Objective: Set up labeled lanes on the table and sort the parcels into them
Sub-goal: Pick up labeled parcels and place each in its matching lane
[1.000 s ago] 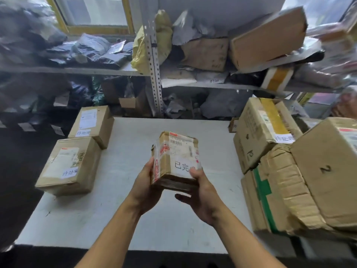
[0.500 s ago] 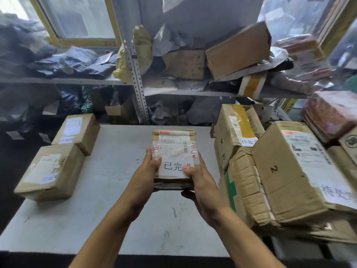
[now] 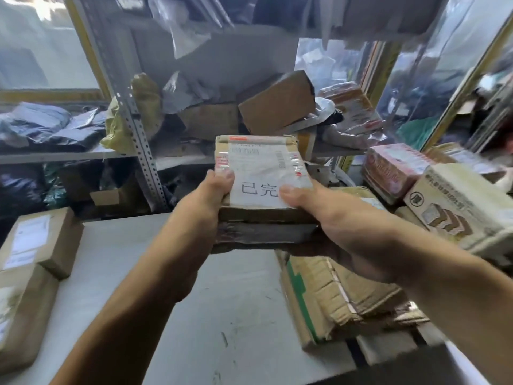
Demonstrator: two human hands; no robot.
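I hold a small brown cardboard parcel (image 3: 261, 173) in the air above the white table (image 3: 227, 315), its top face carrying a shipping label and a white slip with handwritten characters. My left hand (image 3: 205, 201) grips its left edge, thumb on top. My right hand (image 3: 327, 215) grips its right edge, thumb pressed on the white slip. The fingers under the parcel are hidden. Two labelled brown parcels (image 3: 36, 240) lie along the table's left edge. A stack of larger cartons (image 3: 341, 295) fills the table's right side.
Metal shelving (image 3: 133, 129) behind the table is crammed with bags and boxes. At the right, a pink-printed package (image 3: 394, 165) and a printed white carton (image 3: 460, 207) sit on top of the stack. The table's front edge (image 3: 319, 370) is near my arms.
The parcel has risen and shifted to the right, toward the right-hand stack, and now lies flatter. The view has swung right and closer; both hands keep their grip.
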